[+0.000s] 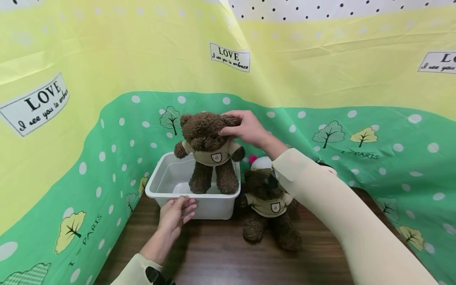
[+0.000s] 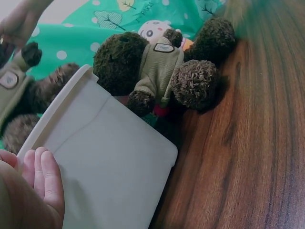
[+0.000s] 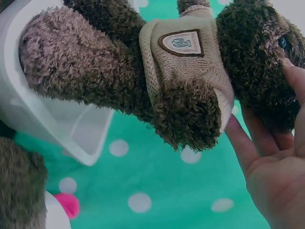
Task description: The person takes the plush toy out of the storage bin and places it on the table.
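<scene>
A brown teddy bear [image 1: 204,132] in a beige sweater with a shield badge hangs upright over a white plastic bin [image 1: 213,208]. My right hand [image 1: 247,128] grips the side of its head, thumb in front and fingers behind, as the right wrist view shows. The bear's legs [image 3: 81,62] reach down inside the bin's rim. My left hand [image 1: 174,215] holds the bin's front rim, thumb on top and fingers under the lip. A second, similar teddy bear [image 1: 268,208] sits on the table to the right of the bin, its head partly behind my right sleeve.
Behind the seated bear is a white toy [image 2: 155,29] with a drawn face and a pink part, mostly hidden. The dark wood table [image 1: 213,253] is bounded by a green and yellow printed cloth [image 1: 142,59] at the back and sides.
</scene>
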`<state>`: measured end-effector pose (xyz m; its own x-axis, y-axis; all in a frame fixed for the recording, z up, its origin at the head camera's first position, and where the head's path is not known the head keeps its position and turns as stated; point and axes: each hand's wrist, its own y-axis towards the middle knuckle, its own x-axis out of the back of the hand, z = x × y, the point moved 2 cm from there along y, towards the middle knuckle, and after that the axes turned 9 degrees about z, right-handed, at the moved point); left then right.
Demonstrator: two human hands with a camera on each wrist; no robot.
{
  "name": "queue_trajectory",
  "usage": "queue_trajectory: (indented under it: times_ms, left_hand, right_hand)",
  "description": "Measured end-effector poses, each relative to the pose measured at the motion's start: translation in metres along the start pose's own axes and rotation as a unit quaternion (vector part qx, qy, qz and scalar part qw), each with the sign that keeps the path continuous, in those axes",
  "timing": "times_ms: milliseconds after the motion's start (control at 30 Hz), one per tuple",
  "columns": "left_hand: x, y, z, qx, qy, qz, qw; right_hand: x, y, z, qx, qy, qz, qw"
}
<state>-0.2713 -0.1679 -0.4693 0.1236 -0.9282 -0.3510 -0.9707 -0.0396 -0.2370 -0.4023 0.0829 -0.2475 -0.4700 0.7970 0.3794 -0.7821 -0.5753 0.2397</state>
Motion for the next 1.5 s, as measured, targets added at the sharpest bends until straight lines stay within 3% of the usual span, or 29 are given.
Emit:
queue_trajectory:
  times_ms: [133,400,533,733,1200,1400,1500]
  left_hand:
    - [0.002,-0.003,0.000,0.002,0.002,0.000,1.0000]
    - [0.005,-0.006,-0.004,0.005,0.016,0.001,0.9999]
    - [0.005,-0.003,-0.010,0.006,0.024,-0.001,0.9997]
    - [0.003,0.004,-0.018,0.001,0.023,-0.005,0.9997]
    - [0.004,0.003,-0.011,0.007,0.012,0.002,0.9999]
    - [0.001,0.002,-0.008,0.006,0.009,0.006,0.9999]
    - [0.000,0.000,-0.006,0.005,0.009,0.007,0.9999]
  right_hand:
    - [0.017,-0.018,0.010,-0.005,0.017,-0.020,1.000]
    - [0.054,-0.062,0.018,-0.015,-0.006,-0.053,0.998]
    - [0.073,-0.087,0.018,-0.014,0.004,-0.070,0.997]
    - [0.100,-0.124,0.014,-0.021,-0.022,-0.092,0.995]
    - [0.148,-0.229,-0.016,-0.089,-0.090,-0.130,0.983]
    - [0.172,-0.276,-0.036,-0.079,-0.061,-0.114,0.988]
    - [0.180,-0.298,-0.045,-0.094,-0.084,-0.107,0.986]
